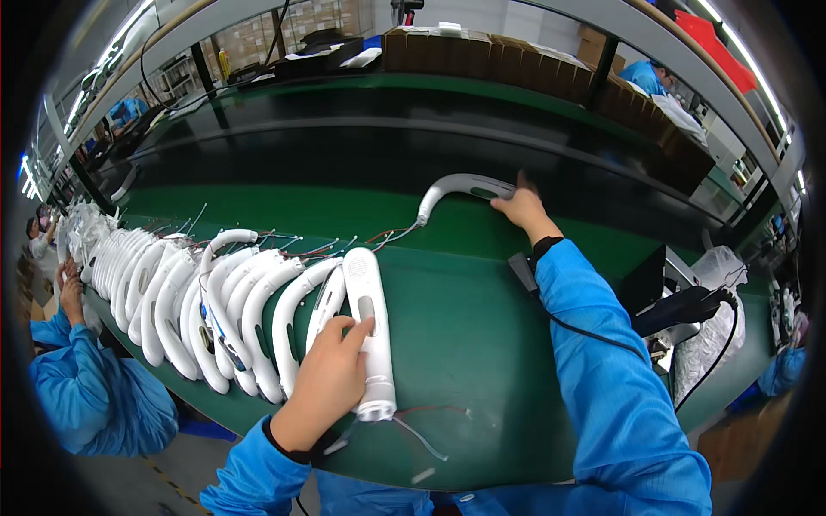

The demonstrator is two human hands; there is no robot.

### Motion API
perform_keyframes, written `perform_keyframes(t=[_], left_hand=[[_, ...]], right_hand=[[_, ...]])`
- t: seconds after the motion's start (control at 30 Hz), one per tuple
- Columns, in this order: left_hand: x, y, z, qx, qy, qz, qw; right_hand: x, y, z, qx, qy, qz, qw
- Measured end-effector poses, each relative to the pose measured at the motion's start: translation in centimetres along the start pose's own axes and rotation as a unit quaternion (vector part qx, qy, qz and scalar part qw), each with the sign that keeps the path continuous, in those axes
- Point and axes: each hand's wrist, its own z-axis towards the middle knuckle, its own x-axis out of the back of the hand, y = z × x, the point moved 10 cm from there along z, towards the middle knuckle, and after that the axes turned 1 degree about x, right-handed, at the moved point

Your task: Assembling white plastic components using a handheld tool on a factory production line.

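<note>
My right hand (pixel 527 212) reaches far across the bench and grips the end of a curved white plastic handle (pixel 452 185) at the edge of the dark belt. Thin wires trail from that handle's other end. My left hand (pixel 327 378) has its fingers closed around the side of another white plastic handle (pixel 372 344), which has a grey oval inset and loose wires at its near end. To the left of it, a long row of similar curved white handles (pixel 258 327) lies packed side by side, wires sticking out at the far ends.
The green bench top (pixel 465 344) runs beneath both arms. A black cable with a plug-like end (pixel 522 273) crosses near my right forearm. At right stand a black device (pixel 684 310) and a clear plastic bag (pixel 714 335). Brown cartons (pixel 490 60) line the back; a co-worker's blue sleeve (pixel 86 378) is at left.
</note>
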Motion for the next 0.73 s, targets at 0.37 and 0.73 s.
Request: perform_keyframes(t=[0.37,0.73], left_hand=[[-4.5,4.4,-2.5,-0.180,-0.159,0.047,0.970],[1.9,2.4,-1.6,-0.054,0.025,-0.017,0.998]], right_hand=[[17.4,-11.4,-12.3,0.198,0.153,0.241,0.938],[27.8,-9.6,-22.4,0.239,0.259,0.315,0.881]])
